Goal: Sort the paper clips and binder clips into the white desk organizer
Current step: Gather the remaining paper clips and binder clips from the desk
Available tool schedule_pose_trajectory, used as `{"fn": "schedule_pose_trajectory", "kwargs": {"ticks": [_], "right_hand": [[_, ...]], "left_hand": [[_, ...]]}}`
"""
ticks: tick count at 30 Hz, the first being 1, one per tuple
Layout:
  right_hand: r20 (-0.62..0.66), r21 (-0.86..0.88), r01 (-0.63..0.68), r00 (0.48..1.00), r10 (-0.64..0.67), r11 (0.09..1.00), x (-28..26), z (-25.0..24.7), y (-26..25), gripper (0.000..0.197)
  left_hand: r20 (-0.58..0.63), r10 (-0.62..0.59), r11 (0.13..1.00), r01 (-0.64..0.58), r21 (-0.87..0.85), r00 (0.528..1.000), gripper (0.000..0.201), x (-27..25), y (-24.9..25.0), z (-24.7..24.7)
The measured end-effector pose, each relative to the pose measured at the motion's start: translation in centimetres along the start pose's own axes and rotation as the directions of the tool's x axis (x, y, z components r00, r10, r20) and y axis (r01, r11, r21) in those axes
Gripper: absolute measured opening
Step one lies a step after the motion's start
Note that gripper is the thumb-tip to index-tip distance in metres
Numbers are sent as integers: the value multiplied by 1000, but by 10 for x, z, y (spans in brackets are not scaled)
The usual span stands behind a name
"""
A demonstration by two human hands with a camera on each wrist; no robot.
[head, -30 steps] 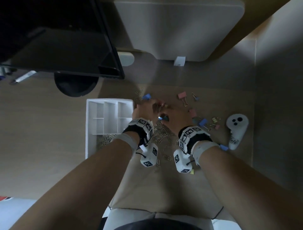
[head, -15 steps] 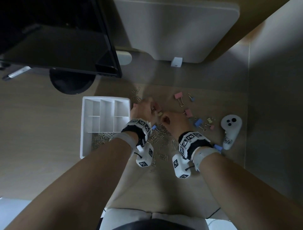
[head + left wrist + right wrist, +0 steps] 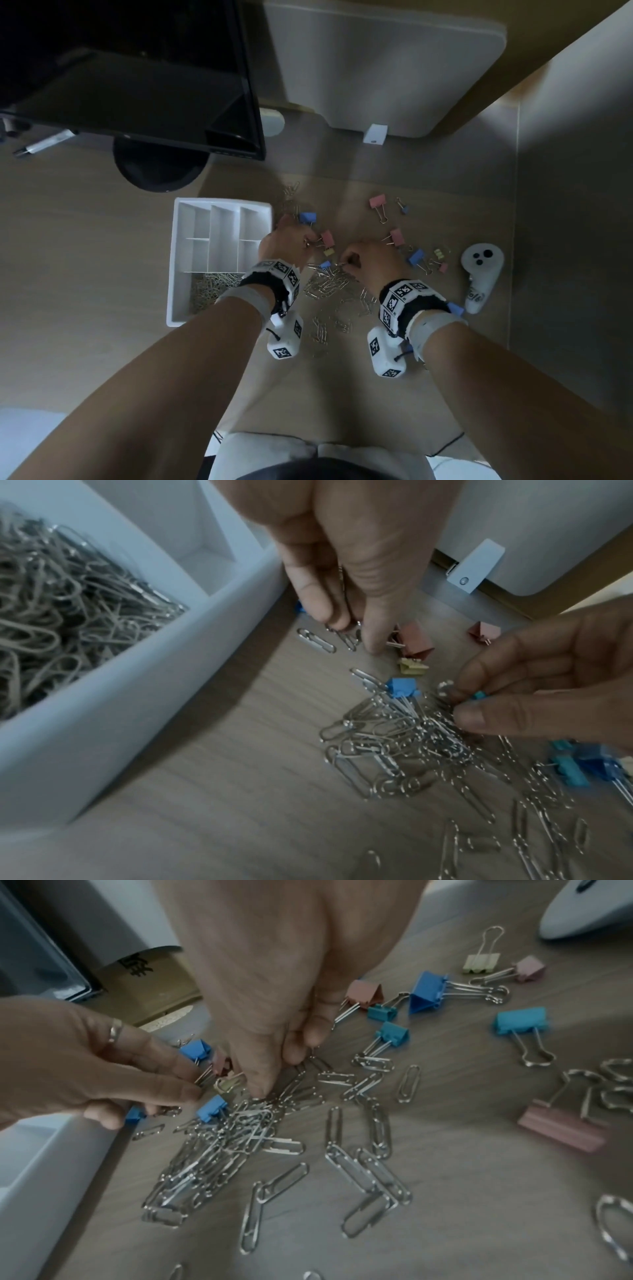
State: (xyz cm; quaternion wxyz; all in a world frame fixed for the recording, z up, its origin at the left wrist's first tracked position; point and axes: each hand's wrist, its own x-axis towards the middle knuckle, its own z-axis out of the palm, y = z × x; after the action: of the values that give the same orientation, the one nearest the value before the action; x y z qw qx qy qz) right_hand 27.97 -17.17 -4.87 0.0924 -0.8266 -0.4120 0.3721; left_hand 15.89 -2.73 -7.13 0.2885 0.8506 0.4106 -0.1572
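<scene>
The white desk organizer (image 3: 178, 260) lies left of my hands; its near compartment holds a heap of silver paper clips (image 3: 51, 620). Loose paper clips (image 3: 329, 287) are piled on the desk between my wrists. My left hand (image 3: 346, 631) pinches a few paper clips, fingertips low over the desk beside the organizer's wall. My right hand (image 3: 274, 1080) pinches paper clips at the far edge of the pile, next to a small blue binder clip (image 3: 210, 1112). Pink, blue and yellow binder clips (image 3: 397, 236) lie scattered to the right.
A white controller (image 3: 481, 274) lies at the far right of the desk. A black monitor (image 3: 137, 85) on a round base stands behind the organizer. A white panel (image 3: 376, 61) rises at the back.
My hands, close together a second ago, have drawn apart. The left now sits nearer the organizer and the right is down at the paper clip pile.
</scene>
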Motion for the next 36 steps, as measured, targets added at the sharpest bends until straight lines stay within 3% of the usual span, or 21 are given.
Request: {"fn": "schedule_pose_trajectory", "kwargs": {"ticks": [7,14,16,18,22,26,31,33,36], "right_hand": [[-107,241,-114,984,144,964,8,-3,6,5],[-310,282,-96,933,185,955,25,-13,15,22],[-390,302,-86,898,206,949,29,-18,13,24],[-461,217,-70,872,165,974,29,-21,14,29],[-271,43,-71,959,80,997,22,-12,12,34],[-94,-46,-41,995,37,998,15,-5,4,35],[-140,-2,-32,990,32,999,13,3,1,27],[-277,71,-81,956,97,994,13,-1,4,22],[-467,243,-200,834,295,949,14,-16,14,18]], "left_hand": [[56,44,991,-51,126,997,17,4,9,-6],[57,75,992,-80,100,996,40,-1,17,-6],[57,86,989,-92,115,995,37,0,17,-4],[56,90,988,-97,122,994,34,4,17,0],[138,75,987,-93,132,988,31,10,24,3],[154,70,989,-89,118,986,28,11,23,6],[104,100,995,-97,-32,990,18,4,19,2],[66,85,994,-80,-75,994,21,4,20,0],[67,111,989,-104,-101,992,36,7,23,1]]}}
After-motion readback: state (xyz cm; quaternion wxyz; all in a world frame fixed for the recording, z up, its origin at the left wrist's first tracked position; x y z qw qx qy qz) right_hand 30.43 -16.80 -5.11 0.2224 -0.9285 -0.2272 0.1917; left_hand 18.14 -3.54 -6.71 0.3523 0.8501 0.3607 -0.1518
